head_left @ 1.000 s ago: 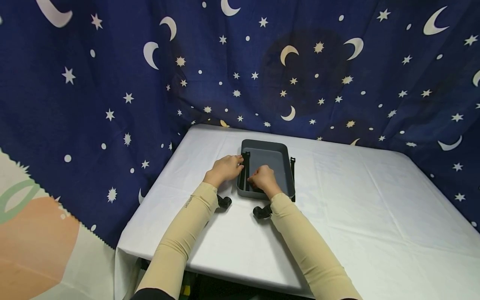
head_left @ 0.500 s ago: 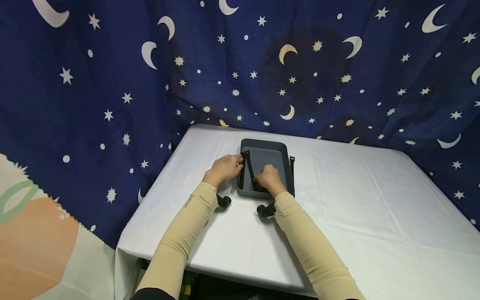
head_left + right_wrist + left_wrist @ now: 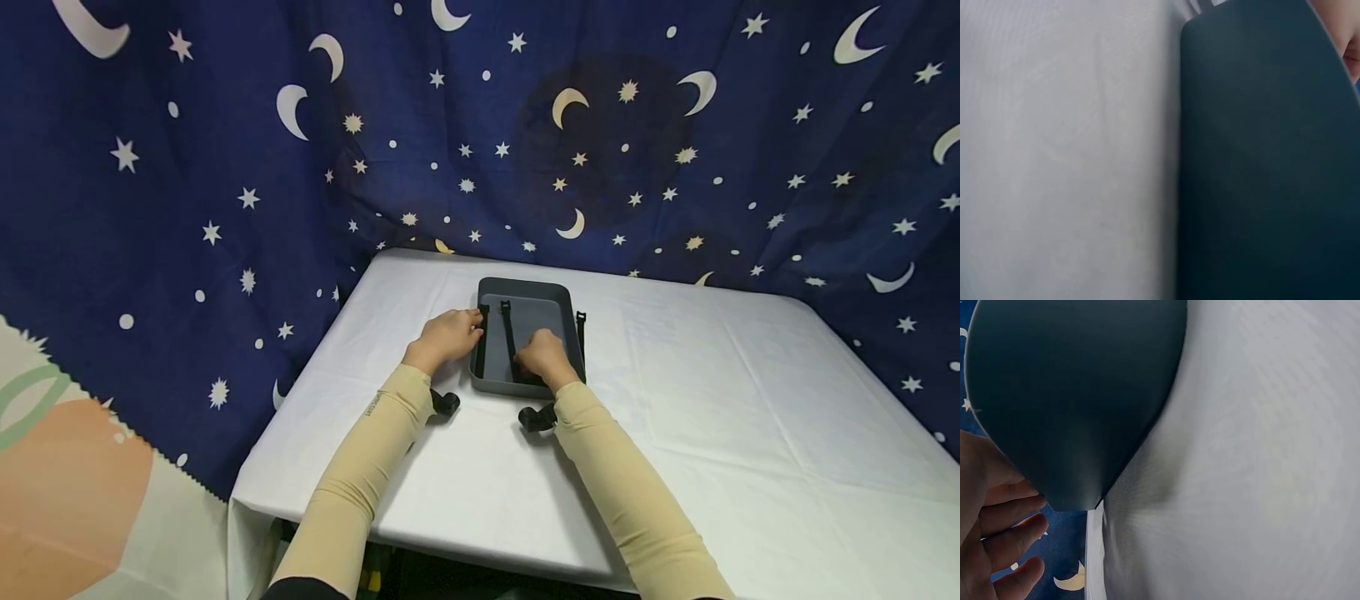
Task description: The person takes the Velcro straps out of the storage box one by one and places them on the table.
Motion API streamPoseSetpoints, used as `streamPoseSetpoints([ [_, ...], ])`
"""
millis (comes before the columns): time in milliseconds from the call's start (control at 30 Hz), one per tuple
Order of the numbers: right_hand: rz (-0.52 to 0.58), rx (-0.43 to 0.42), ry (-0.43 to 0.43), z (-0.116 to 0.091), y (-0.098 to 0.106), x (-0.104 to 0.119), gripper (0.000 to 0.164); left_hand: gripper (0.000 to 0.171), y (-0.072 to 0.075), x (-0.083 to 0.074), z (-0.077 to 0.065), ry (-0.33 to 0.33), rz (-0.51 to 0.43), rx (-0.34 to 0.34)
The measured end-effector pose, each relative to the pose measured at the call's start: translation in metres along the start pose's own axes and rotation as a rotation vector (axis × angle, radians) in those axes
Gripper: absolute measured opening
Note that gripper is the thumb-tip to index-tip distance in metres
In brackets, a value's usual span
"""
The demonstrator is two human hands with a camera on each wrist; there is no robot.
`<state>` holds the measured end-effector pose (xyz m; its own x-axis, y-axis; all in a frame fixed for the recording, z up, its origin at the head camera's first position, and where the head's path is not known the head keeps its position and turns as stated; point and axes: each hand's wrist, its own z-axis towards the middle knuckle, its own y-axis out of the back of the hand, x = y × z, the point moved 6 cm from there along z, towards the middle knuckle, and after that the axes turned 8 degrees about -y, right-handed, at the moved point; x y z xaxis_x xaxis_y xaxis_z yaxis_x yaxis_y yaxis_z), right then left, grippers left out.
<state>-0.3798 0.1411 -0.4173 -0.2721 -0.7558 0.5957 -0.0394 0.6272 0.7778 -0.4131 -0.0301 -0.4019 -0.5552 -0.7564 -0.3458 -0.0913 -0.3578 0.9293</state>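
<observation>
A dark grey rectangular tray (image 3: 536, 312) lies on the table in the head view. My right hand (image 3: 545, 354) reaches over its near side, pinching the near end of a black cable strap (image 3: 509, 327) with a slotted head. That strap stretches away along the tray floor; the fingertips on it are hidden. My left hand (image 3: 448, 335) is at the tray's left rim, fingers loosely extended, close to a second black strap (image 3: 482, 354) lying along the left wall. In the left wrist view, the left hand's fingers (image 3: 1013, 540) show beside the tray's outer wall (image 3: 1079, 412).
A third black strap (image 3: 581, 333) lies along the tray's right outer side. White cloth (image 3: 720, 400) covers the table. Black wrist-camera mounts (image 3: 446, 403) hang below both wrists. A blue curtain (image 3: 420, 125) with moons and stars stands behind the table.
My right hand has moved right inside the tray, drawing its strap away from the strap by the left wall. My left hand has stayed at the left rim.
</observation>
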Motion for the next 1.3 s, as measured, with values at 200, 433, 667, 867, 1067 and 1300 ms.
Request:
streamPoseSetpoints([
  [200,0.017,0.014,-0.011,0.0007,-0.0015,0.0027,0.022,0.045,-0.0001,0.0007,0.0001,-0.002,0.006,-0.004],
  [433,-0.062,0.005,-0.028,0.0022,-0.0051,0.0044,0.021,0.045,-0.0002,-0.0001,-0.0002,-0.003,0.003,-0.002],
  [667,-0.108,-0.012,-0.025,0.0023,-0.0052,0.0031,0.022,0.045,-0.0009,0.0001,-0.0001,0.002,-0.006,-0.003],
  [867,-0.089,-0.034,-0.024,-0.0015,-0.0047,0.0016,0.029,0.045,-0.0015,-0.0001,0.0004,-0.004,0.001,-0.003],
  [1067,-0.109,-0.067,-0.009,-0.0042,-0.0056,0.0024,0.023,0.044,-0.0017,0.0004,0.0007,-0.005,0.010,-0.006],
  [1300,-0.155,-0.078,0.022,-0.0062,-0.0066,0.0074,0.015,0.044,-0.0011,0.0002,0.0009,-0.004,0.014,-0.017],
])
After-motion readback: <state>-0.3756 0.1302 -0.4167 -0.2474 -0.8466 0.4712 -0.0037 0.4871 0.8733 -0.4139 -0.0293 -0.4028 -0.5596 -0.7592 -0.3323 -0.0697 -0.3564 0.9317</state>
